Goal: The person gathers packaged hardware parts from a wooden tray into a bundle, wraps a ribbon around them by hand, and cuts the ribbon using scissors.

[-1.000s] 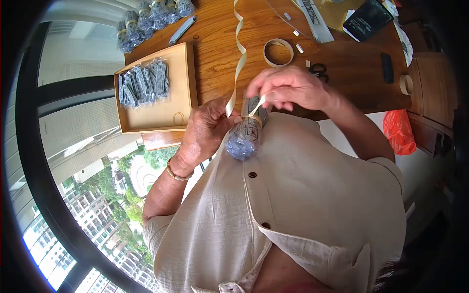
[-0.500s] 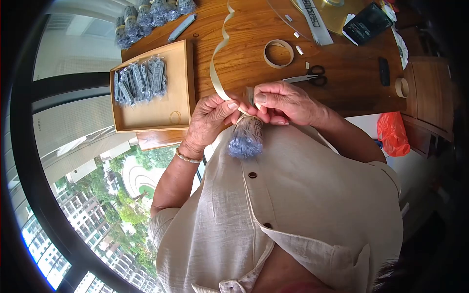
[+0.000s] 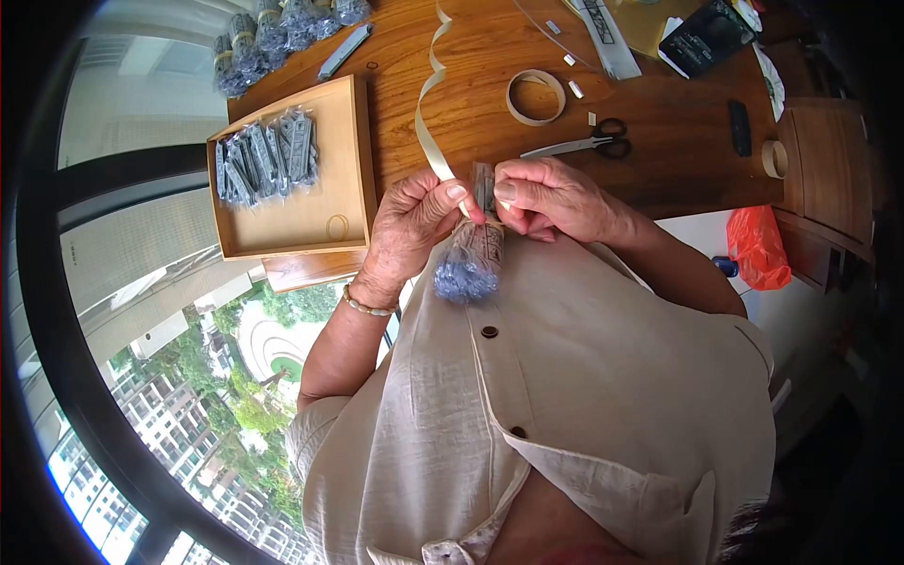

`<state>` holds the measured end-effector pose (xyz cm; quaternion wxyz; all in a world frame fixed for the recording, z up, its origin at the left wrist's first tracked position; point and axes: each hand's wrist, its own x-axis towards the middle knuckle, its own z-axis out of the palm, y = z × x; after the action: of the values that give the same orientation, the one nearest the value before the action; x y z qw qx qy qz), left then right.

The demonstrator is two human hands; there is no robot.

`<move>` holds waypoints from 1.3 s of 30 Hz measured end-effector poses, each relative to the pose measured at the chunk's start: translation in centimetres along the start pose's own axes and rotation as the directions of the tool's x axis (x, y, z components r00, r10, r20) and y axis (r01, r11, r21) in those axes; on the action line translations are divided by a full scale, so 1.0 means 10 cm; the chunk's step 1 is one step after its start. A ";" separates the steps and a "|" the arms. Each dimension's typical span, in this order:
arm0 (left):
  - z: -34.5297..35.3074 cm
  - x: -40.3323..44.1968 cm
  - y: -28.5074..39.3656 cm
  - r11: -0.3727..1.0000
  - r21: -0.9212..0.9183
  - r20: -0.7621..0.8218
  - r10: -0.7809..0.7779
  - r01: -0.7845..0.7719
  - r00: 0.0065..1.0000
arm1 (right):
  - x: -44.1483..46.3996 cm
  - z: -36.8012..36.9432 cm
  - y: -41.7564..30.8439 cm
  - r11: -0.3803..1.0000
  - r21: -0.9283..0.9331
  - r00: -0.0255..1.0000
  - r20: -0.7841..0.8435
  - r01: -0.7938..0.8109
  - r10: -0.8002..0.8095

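My left hand point(image 3: 414, 218), with a beaded bracelet at its wrist, pinches a long cream ribbon point(image 3: 428, 141) between thumb and fingertips. The ribbon's loose length curls away across the table. My right hand point(image 3: 554, 198) is closed, its thumb and fingers pinching a short pale piece of the ribbon. Between and below both hands, a bundle of clear-wrapped packets point(image 3: 468, 270) rests against the shirt front, bluish plastic ends towards me. A band of ribbon crosses its upper part, partly hidden by my fingers. The bundle's far end shows between the hands.
A wooden tray point(image 3: 355, 188) holds several wrapped packets point(image 3: 268, 155) and a rubber band point(image 3: 336, 227). More bundles point(image 3: 273, 36) stand at the back left. Scissors point(image 3: 589, 144), a ribbon roll point(image 3: 509, 99) and a black pouch point(image 3: 708, 40) lie on the table point(image 3: 405, 56). A red bag point(image 3: 756, 250) is at right.
My hands have drawn slightly apart, showing more of the bundle's far end. The bundle has shifted a little left, and the ribbon in my left hand hangs straighter near the fingers.
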<state>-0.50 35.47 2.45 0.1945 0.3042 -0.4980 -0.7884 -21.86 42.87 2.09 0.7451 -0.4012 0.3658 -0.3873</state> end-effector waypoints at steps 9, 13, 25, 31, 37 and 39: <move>0.03 0.06 0.01 0.982 -0.012 -0.088 -0.187 0.186 0.978 | -0.03 -0.02 -0.14 0.903 -0.410 0.986 -0.039 0.131 -0.161; -0.01 0.05 0.09 0.977 0.010 -0.046 -0.210 0.211 0.977 | 0.05 0.11 -0.30 0.337 -0.780 0.713 0.191 0.528 -0.675; -0.06 -0.03 0.19 0.947 0.149 0.046 -0.293 0.284 0.955 | 0.50 0.14 -0.36 0.428 -0.836 0.842 0.072 0.343 -0.534; -0.05 -0.04 0.16 0.949 0.131 0.011 -0.290 0.286 0.957 | 0.51 0.12 -0.31 0.512 -0.825 0.874 -0.048 0.238 -0.483; -0.10 -0.08 0.09 0.964 0.010 -0.057 -0.266 0.267 0.962 | 0.31 0.08 -0.25 0.700 -0.703 0.953 -0.114 0.123 -0.282; -0.02 -0.10 0.10 0.979 -0.031 -0.115 -0.204 0.202 0.972 | 0.26 0.15 -0.19 0.736 -0.670 0.949 -0.162 0.097 -0.272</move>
<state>0.38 35.54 3.57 0.1446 0.3976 -0.4444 -0.7896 -20.02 40.32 3.76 0.4634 -0.6185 0.5264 -0.3545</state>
